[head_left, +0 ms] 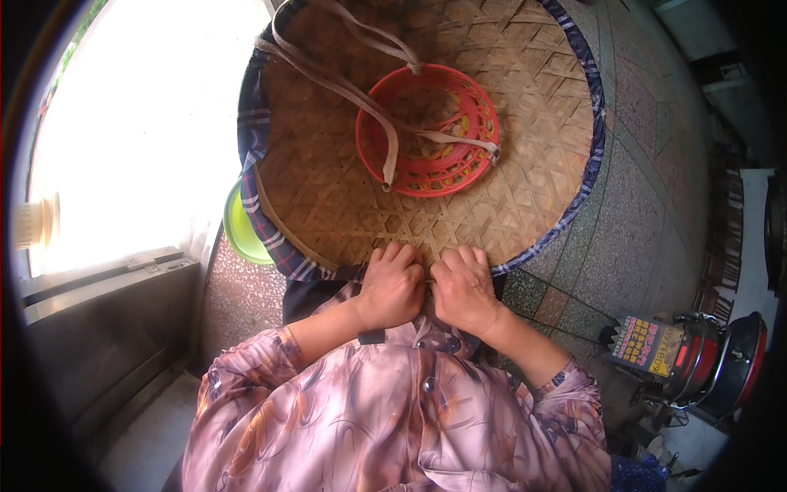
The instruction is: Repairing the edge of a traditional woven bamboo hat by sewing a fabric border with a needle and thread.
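While left hand [392, 285] and right hand [464, 289] clamp the tray [529, 148], tiles [623, 220] (speckled) lie below.

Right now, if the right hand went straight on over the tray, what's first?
Likely the red basket, ahead of the right hand in the woven tray; depth is unclear, so the tray's weave might come first.

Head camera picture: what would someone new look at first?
Probably the bright red basket at the top middle, with pale cords trailing across it. It sits inside a huge round woven tray edged in blue plaid cloth. Next come the left hand and right hand, side by side and curled at the tray's near edge.
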The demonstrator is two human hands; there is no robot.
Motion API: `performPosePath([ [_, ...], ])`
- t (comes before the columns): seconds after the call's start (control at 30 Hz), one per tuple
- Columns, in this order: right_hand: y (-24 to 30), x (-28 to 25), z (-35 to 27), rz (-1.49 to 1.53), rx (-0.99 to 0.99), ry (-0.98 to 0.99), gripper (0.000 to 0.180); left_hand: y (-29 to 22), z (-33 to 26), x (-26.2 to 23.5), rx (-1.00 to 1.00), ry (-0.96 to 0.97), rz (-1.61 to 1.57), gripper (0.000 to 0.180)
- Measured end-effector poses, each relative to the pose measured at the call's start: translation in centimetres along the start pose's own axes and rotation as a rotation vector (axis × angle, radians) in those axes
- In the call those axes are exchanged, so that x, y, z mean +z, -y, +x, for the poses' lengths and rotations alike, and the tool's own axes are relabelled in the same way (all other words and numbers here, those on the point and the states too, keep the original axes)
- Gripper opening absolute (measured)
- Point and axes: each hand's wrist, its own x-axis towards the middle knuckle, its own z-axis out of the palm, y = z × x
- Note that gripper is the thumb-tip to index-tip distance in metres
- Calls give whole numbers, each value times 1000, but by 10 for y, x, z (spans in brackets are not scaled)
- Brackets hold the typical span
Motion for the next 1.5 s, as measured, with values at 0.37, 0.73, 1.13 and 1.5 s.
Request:
performPosePath([
  [0.37, -11, -32, -25, 165, 28, -67, 17, 0, 1, -7, 24, -12, -13, 7],
  [0.73, -21, -11, -16, 123, -127, -49, 11, -2, 1, -13, 21, -8, -6, 9],
  [1.13, -23, -7, -8, 96, -133, 13, 6, -9, 7, -10, 51, -31, -40, 16],
  [1.5, -21, -17, -9, 75, -124, -9, 5, -11, 7, -1, -3, -33, -100, 11],
])
